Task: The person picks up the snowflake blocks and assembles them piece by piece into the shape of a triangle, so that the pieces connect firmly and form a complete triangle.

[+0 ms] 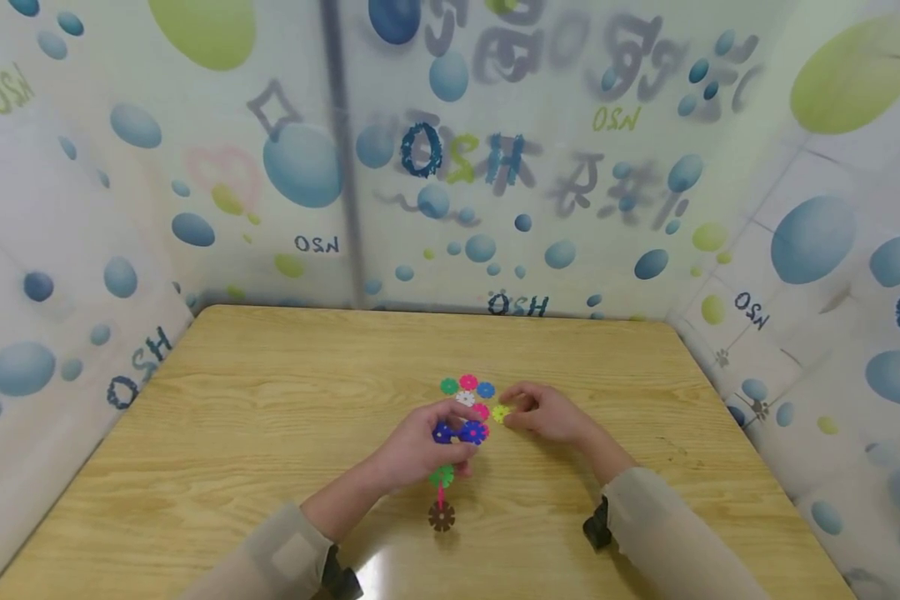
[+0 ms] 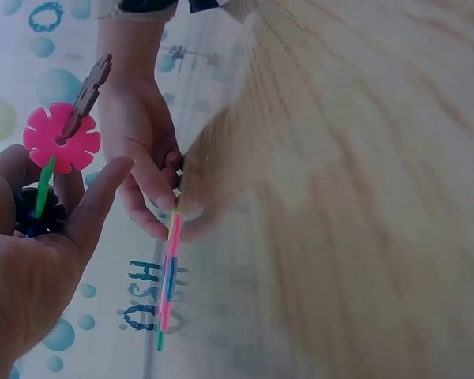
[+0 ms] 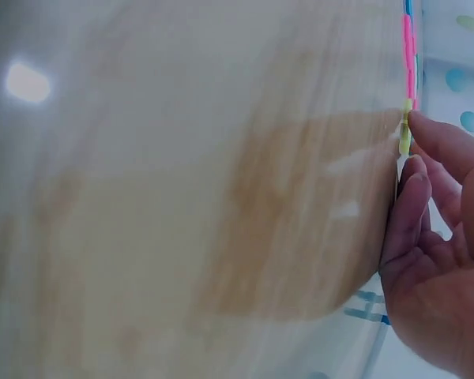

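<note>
**Two hands on a chain of plastic snowflake discs**

A person sits at a pale wooden table (image 1: 270, 400) enclosed by frosted plastic sheeting printed with blue and green bubbles (image 1: 300, 167). Near the middle of the table, somewhat toward the right edge, lies a flat assembly of small notched plastic snowflake discs in many colours (image 1: 467, 392): a cluster of green, pink, blue, white and magenta discs at its far end, a run of blue discs below that, then a green disc, a thin pink link and a brown snowflake disc (image 1: 442, 517) at the end nearest the front edge.

The left hand (image 1: 420, 450) lies over the middle of the assembly, its fingers curled round the blue discs; in the left wrist view the thumb and fingers close on the slotted discs, with a pink disc and a brown one standing above them.

The right hand (image 1: 547, 414) rests on the table just beside the cluster, on its right side. Its fingertips (image 3: 417, 183) pinch a small yellow-green snowflake disc (image 1: 500, 413), seen edge-on in the right wrist view, right against the pink discs of the assembly.

Both forearms wear beige sleeves (image 1: 667, 525) with dark wrist straps.
</note>
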The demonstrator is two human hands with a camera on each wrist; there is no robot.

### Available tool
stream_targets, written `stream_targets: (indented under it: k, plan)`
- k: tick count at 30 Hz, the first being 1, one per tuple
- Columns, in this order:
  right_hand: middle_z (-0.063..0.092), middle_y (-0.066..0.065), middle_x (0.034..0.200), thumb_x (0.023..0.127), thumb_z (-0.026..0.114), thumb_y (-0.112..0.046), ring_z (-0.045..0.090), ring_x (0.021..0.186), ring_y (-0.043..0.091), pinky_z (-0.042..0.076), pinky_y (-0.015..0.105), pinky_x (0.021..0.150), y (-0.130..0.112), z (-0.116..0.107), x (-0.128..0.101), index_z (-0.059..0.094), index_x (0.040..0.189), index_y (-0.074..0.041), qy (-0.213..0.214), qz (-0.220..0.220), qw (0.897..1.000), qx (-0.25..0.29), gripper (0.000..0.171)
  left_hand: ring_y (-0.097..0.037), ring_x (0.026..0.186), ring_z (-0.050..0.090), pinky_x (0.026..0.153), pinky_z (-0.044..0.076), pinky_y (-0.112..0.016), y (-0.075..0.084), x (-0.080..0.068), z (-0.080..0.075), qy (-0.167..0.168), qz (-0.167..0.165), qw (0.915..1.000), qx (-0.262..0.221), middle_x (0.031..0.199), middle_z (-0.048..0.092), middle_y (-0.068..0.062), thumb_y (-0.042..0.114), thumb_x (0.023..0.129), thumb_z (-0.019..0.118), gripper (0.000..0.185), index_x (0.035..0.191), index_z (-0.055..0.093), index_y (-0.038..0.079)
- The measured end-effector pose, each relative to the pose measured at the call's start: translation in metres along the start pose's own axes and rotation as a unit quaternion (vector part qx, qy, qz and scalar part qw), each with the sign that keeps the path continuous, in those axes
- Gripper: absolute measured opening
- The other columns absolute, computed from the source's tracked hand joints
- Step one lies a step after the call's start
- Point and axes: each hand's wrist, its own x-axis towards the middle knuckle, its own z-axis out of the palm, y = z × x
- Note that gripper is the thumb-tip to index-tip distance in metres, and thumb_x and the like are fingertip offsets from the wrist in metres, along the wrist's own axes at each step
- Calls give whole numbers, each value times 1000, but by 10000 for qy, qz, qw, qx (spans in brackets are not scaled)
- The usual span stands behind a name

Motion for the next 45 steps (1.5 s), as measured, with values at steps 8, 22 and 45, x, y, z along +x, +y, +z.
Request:
stream_targets:
  k: [8, 22, 45]
  plan:
    - [68, 5, 101, 99, 83, -23, 59, 89, 19, 49, 31, 78, -1, 4, 0, 74, 121, -14, 63, -21, 9999, -110, 25, -22, 82, 80, 75, 68, -33, 0, -2, -2, 11, -77, 9999, -88, 116, 63, -14, 8, 101, 78, 39, 138, 66, 6]
    - [72, 7, 106, 102, 78, -15, 65, 96, 18, 54, 30, 82, -3, 1, -17, 71, 113, -11, 322, -447, 9984, 160, 13, -22, 83, 79, 85, 69, -50, 0, -2, -5, 117, 179, 9997, -108, 115, 66, -15, 6, 102, 76, 35, 135, 65, 2]
    - [75, 12, 116, 103, 78, -14, 73, 98, 17, 63, 26, 85, -39, 22, -60, 76, 116, -12, 672, -1455, 9758, 1488, 13, -21, 85, 80, 89, 68, -51, 4, -2, -5, 101, 82, 9995, -301, 117, 65, -15, 8, 104, 76, 34, 135, 64, 1]
